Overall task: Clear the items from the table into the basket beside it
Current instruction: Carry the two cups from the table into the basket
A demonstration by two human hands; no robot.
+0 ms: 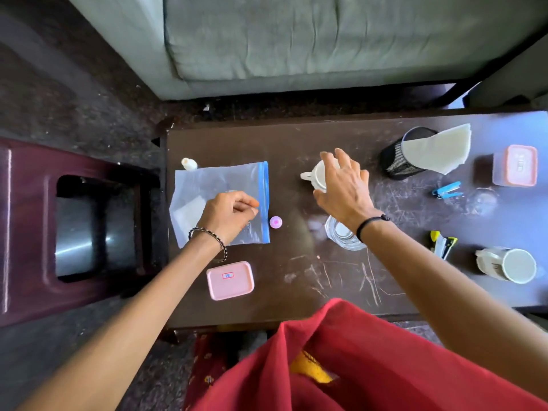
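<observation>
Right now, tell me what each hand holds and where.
Left hand pinches the zip bag beside its blue seal; right hand spreads over the white jug, grip unclear.

One wide-angle head-worn view, almost straight down, close over the dark table (296,271), sofa (326,40) beyond.
</observation>
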